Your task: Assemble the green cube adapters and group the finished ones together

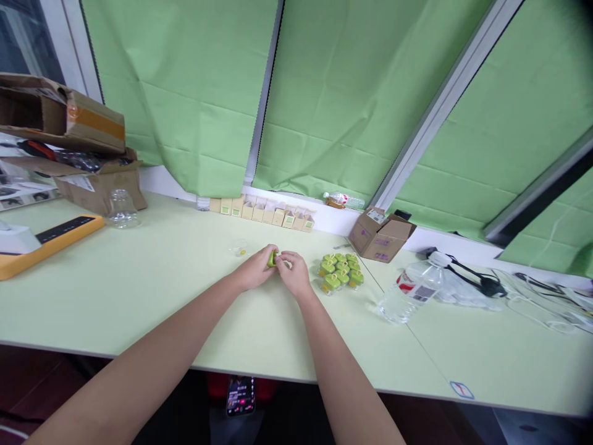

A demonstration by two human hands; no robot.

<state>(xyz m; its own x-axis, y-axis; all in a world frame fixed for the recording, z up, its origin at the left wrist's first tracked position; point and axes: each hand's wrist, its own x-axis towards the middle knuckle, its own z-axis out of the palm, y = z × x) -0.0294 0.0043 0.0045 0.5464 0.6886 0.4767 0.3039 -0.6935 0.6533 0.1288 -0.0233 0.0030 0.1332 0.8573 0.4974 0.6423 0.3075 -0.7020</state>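
Note:
My left hand [256, 270] is closed around a small green case [272, 259], which shows a dark opening on its near side. Close against it, my right hand [294, 272] has its fingers pinched at the case's right edge; whatever lies between those fingertips is too small to make out. Just left of the hands lies a clear plastic piece with a yellow spot [241, 251]. To the right, several similar green cases [341, 271] with pale loops stand grouped in clear packaging on the table [185, 247].
A row of small cardboard boxes [264, 211] lines the back edge. On the right are an open carton [380, 235], a large water bottle [414, 287] and cables [542, 293]. A clear jar [121, 209] and a yellow power strip [60, 241] sit left. A phone [241, 395] shows below the front edge.

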